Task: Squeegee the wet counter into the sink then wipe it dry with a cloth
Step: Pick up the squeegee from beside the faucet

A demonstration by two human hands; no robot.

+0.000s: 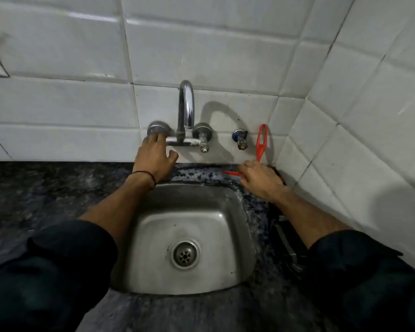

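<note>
A square stainless-steel sink (189,238) with a round drain sits at the centre of the view, set into a dark speckled stone counter (46,195). At 12 o'clock from the basin, a curved chrome tap (186,109) rises from the white tiled wall (225,44).

The left hand (153,156) reaches up at 11 o'clock from the sink, fingers spread wide, with the fingertips (153,137) touching the round metal tap knob (156,128) on the left; it does not close around the knob. A thin dark thread band (145,175) circles that wrist.

The right hand (261,178) lies at 1 o'clock from the sink, on the wet strip of counter between the basin's back rim and the wall. Its fingers are closed on the red plastic squeegee (261,142): the looped handle stands up against the tiles above the hand, and the red blade edge pokes out to the left of the fingers, flat on the counter just behind the sink. Water drops bead on the stone there.

A small blue-capped valve (240,138) juts from the wall between the tap and the squeegee handle. Dark rolled sleeves (65,255) cover both forearms.
</note>
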